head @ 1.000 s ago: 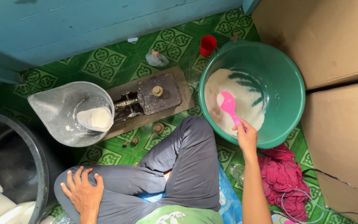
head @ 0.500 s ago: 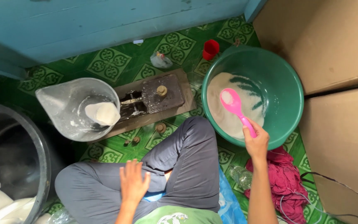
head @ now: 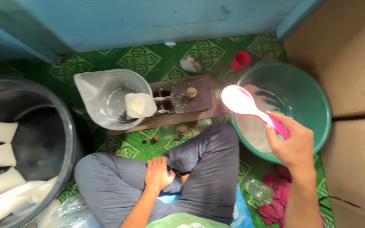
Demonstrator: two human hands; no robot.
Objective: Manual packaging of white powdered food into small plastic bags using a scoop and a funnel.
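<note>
My right hand point(head: 291, 144) grips the handle of a pink plastic ladle point(head: 242, 102), whose bowl holds white batter and hovers over the left rim of a green basin point(head: 317, 101) of white batter. Resting on my crossed grey-trousered legs, my left hand point(head: 159, 174) holds nothing. Ahead of my knees lies a dark metal press point(head: 182, 100) on a wooden board. A white filled bag point(head: 139, 105) hangs from the press into a clear plastic tub point(head: 102, 98).
A large dark pot point(head: 66, 126) at left holds several white filled bags. A red cup point(head: 240, 60) stands behind the basin. Cardboard boxes point(head: 351, 63) wall the right side, a blue wall the back. Pink cloth point(head: 275, 198) lies by my right leg.
The right hand lifted the ladle out of the basin and carried it left towards the press. The left hand moved from my left knee to the middle of my lap.
</note>
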